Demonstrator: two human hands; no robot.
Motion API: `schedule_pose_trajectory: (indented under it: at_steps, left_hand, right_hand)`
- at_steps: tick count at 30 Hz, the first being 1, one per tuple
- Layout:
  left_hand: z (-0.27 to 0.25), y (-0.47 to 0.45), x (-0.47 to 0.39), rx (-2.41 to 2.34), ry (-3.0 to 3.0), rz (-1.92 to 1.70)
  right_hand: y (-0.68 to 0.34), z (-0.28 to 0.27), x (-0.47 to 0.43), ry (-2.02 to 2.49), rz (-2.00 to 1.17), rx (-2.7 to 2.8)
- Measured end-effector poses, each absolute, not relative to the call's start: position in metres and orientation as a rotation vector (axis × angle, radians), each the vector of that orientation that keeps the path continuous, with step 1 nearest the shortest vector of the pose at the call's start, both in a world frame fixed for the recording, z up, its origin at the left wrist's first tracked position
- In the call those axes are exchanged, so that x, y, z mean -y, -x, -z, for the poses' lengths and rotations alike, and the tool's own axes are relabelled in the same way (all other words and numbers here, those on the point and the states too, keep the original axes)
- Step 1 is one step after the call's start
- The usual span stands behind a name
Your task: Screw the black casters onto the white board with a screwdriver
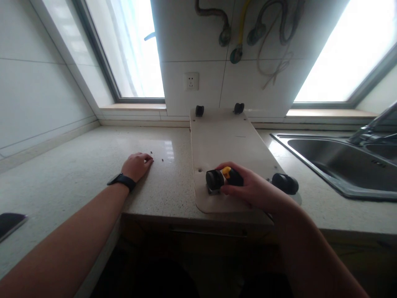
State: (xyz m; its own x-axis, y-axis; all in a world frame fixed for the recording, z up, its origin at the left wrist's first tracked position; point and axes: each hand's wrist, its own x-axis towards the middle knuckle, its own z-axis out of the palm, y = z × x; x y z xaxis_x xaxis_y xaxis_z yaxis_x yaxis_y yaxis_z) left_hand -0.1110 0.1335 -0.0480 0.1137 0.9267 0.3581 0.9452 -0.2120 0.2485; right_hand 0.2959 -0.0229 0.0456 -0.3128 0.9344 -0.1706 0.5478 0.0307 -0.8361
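My right hand [248, 188] is closed around a black and yellow screwdriver [233, 176], of which only the handle shows. Its fingertips are beside a black caster [214, 180] at the near left corner of a pale board [220, 145]. On the counter left of the board, my left hand [138, 164] rests with its fingertips pinched together; whatever is between them is hidden. Two tiny dark screws, one farther back [151, 152] and one to the right [162, 160], lie close to those fingertips.
More black casters stand at the board's near right corner [285, 183], far left [199, 110] and far right [238, 108]. A steel sink [325, 165] with a tap [372, 128] is on the right. A dark flat object [11, 223] lies at the left edge.
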Motion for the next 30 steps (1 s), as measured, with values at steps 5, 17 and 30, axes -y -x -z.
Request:
schedule_pose_trajectory:
  at_steps: [5,17,30]
  left_hand:
    - [0.045,0.106,-0.128,1.968,2.33,0.838]
    - [-0.036,0.007,-0.037,1.508,3.202,1.357]
    - [-0.01,-0.038,0.002,1.46,3.238,1.283]
  right_hand:
    - [-0.297,-0.045,0.023,1.484,-1.235,1.875]
    - [-0.297,-0.044,0.024,1.445,-1.212,1.873]
    - [-0.297,-0.038,0.024,1.49,-1.152,1.858]
